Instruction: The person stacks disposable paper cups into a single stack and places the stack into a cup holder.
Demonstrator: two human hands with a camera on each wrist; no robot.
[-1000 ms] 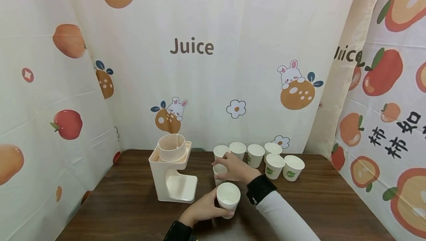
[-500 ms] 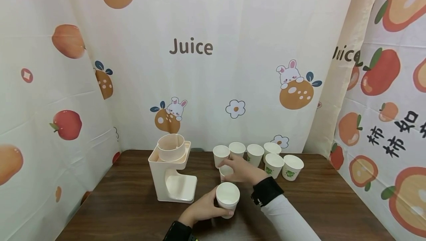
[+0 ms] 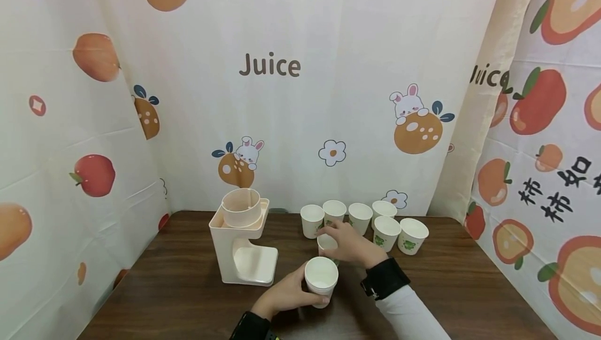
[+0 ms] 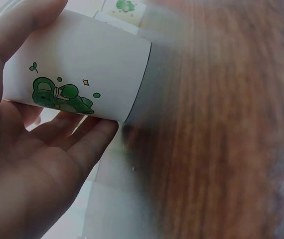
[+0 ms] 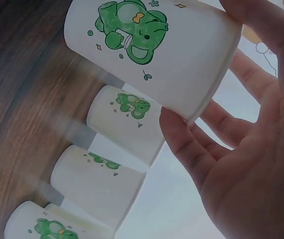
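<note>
Near the front middle of the table, my left hand [image 3: 287, 292] grips a white paper cup [image 3: 322, 274] from its left side. In the left wrist view, thumb and fingers curl round this cup [image 4: 82, 64], which bears a green cartoon bear. Just behind it, my right hand [image 3: 351, 244] pinches another white paper cup [image 3: 327, 242] near its rim. The right wrist view shows that cup [image 5: 152, 55] between thumb and fingers, with a green bear on its side. Both cups are upright; my right hand hides part of the second one.
Several more paper cups stand behind and to the right, including one at the row's left end [image 3: 312, 221] and one at the far right [image 3: 413, 237]. Left of my hands stands a cream juicer-like stand [image 3: 230, 256] on the dark wooden table [image 3: 188, 298]. Printed curtains [image 3: 291, 110] enclose the back and sides.
My right hand has slid its paper cup to the right, away from the leftmost cup of the row. My left hand and its cup have stayed in place.
</note>
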